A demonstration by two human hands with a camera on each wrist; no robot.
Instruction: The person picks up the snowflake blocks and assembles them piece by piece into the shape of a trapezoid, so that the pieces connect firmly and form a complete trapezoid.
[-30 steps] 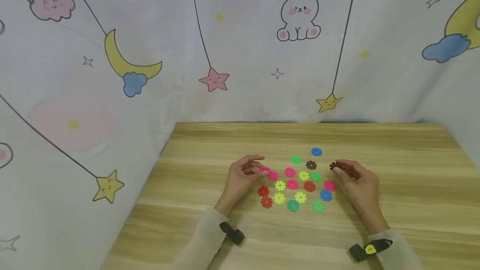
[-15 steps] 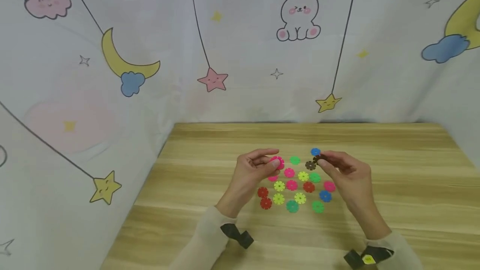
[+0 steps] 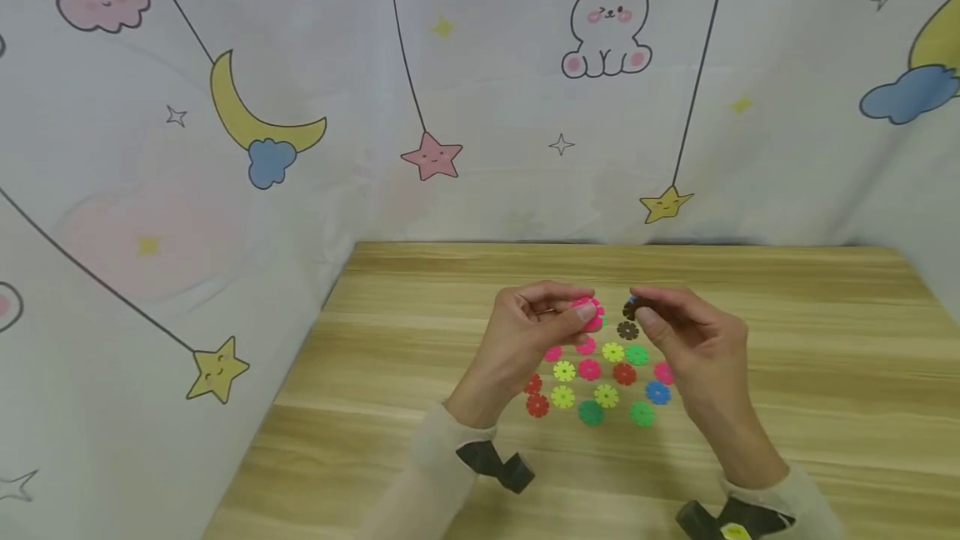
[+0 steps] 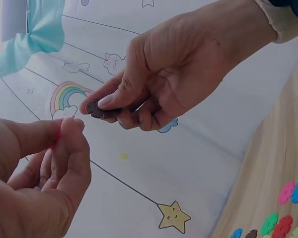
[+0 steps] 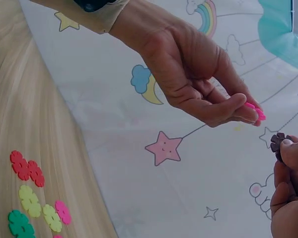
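Between thumb and fingers, my left hand (image 3: 528, 332) pinches a pink notched plastic disc (image 3: 592, 315), raised above the table. Facing it, my right hand (image 3: 701, 348) pinches a dark brown notched disc (image 5: 279, 144) by its edge. A small gap separates the two discs; they do not touch. In the left wrist view the brown disc (image 4: 102, 110) shows clearly, while fingers mostly cover the pink disc (image 4: 57, 138). Under the hands, another brown disc (image 3: 627, 330) lies on the table. A blue disc behind the right fingers is almost hidden.
Several loose discs lie flat on the wooden table (image 3: 337, 440), among them a yellow disc (image 3: 563, 397), a red disc (image 3: 624, 373), a green disc (image 3: 642, 413) and a blue disc (image 3: 657, 392). A printed cloth (image 3: 510, 90) hangs behind the table.
My left hand has lifted the pink disc off the table and carried it rightward and up. My right hand has brought the brown disc leftward and up, so the two are now close together.
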